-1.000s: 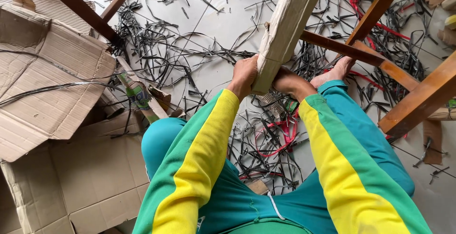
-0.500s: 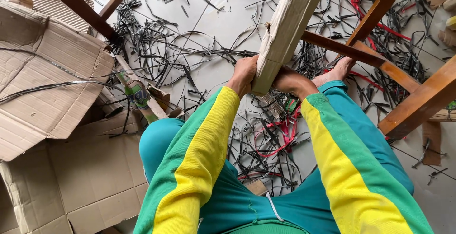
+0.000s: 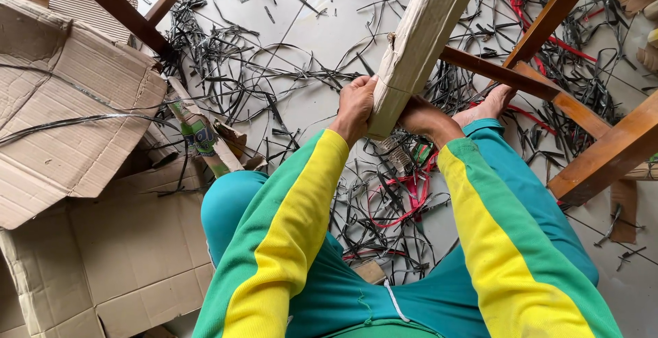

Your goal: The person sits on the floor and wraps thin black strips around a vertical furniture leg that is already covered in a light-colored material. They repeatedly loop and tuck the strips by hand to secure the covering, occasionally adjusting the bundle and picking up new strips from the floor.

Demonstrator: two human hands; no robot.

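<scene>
A long bar wrapped in brown cardboard (image 3: 425, 33) slants from the top middle down to my hands. My left hand (image 3: 354, 108) grips its lower end from the left side. My right hand (image 3: 426, 120) holds the same end from below and to the right, partly hidden behind the bar. Both sleeves are green with a yellow stripe. My bare foot (image 3: 488, 102) rests on the floor just right of the bar, beside a dark wooden rail (image 3: 499, 73).
Black and red plastic strap offcuts (image 3: 394, 204) litter the pale tiled floor. Flattened cardboard boxes (image 3: 72, 125) lie at the left. A wooden furniture frame (image 3: 603, 156) stands at the right, with more legs at the top left (image 3: 116, 5).
</scene>
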